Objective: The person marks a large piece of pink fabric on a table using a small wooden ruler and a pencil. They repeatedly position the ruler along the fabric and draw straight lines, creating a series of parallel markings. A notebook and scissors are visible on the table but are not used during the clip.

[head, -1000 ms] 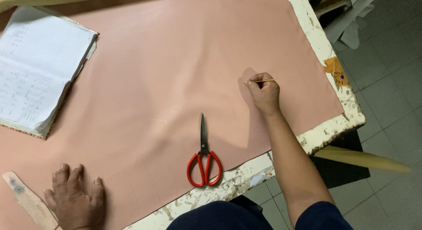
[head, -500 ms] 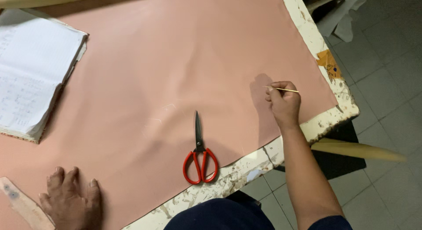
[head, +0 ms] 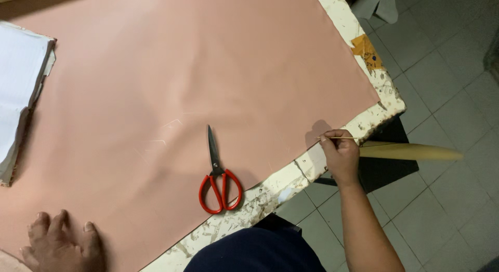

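Observation:
A large sheet of pink fabric [head: 197,80] covers the worn white table [head: 270,191]. My right hand [head: 339,153] is at the fabric's near right edge, fingers pinched on a thin pale stick [head: 343,138], probably a marking tool, lying level. My left hand [head: 60,242] rests flat, fingers spread, on the fabric at the near left corner. Scissors with red handles [head: 218,176] lie closed on the fabric between my hands, blades pointing away from me. Faint pale marks [head: 169,125] show on the fabric left of the scissors.
An open notebook [head: 18,90] lies at the left edge on the fabric. A long pale wooden strip [head: 410,151] juts out from under the table's right side over the tiled floor [head: 447,209]. An orange scrap [head: 366,51] sits on the table's right edge.
My right hand has slid with the stick toward me and to the right, from the middle of the fabric to its near right edge. The left hand stayed put. The view shifted right.

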The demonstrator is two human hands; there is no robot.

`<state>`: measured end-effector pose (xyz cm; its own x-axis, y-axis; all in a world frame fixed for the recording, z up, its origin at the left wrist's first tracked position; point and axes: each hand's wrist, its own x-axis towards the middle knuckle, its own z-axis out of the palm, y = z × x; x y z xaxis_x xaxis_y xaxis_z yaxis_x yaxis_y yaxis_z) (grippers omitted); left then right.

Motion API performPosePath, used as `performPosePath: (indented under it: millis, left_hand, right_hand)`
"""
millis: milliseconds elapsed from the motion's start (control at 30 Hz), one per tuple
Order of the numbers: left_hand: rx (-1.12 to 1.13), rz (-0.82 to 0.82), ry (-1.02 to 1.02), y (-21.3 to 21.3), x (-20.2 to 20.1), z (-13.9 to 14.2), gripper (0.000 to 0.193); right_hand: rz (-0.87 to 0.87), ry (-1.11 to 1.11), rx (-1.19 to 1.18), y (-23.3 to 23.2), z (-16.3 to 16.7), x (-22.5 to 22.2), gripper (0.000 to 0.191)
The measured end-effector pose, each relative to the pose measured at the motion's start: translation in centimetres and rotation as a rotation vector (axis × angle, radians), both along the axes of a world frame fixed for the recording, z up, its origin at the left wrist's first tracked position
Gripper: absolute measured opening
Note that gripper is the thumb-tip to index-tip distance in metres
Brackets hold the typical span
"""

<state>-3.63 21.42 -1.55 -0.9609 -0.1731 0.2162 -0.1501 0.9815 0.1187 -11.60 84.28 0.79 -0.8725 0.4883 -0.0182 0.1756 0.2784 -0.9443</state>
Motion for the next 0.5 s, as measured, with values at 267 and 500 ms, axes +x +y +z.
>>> performPosePath:
  millis: [267, 500]
  left_hand:
    - [-0.106, 0.046, -0.086, 1.0, -0.5, 1.3, 0.054]
    - [-0.427, 0.059, -0.255, 1.0, -1.8, 1.9, 0.060]
  right_hand:
    - [0.047, -0.029, 0.130, 0.0, 0.6, 0.5, 0.005]
    - [0.047, 0.000, 0.078, 0.0, 0.8, 0.4, 0.005]
